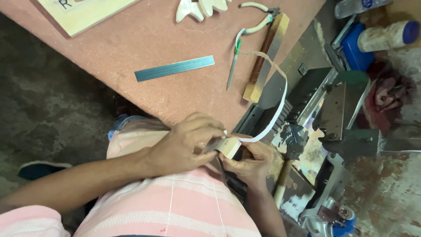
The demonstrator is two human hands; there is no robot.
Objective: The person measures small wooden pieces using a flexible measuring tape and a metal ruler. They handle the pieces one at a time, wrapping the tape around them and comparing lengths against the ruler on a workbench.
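— Fingertips first: what is being gripped?

— A small pale wooden block [229, 146] is pinched between both hands, just off the near edge of the reddish table [144, 39], above the lap. The left hand [186, 147] is clenched over its top and the right hand [250, 162] is closed under it from below. A thin white strip [276, 112] is held against the block and is arched up over the table's near corner.

— How can block and strip be expected to handle?

— The block is judged light and stiff, safely taken by its flat sides. The strip looks springy and easily kinked, so it is best held close to the block.

— And room around?

— A metal ruler [174, 68] lies flat mid-table, a green pen [233, 66] and a wooden bar [265, 57] are seen nearer the right edge. Dark machinery [333, 109] is crowded against that edge; open space is left only toward the lap.
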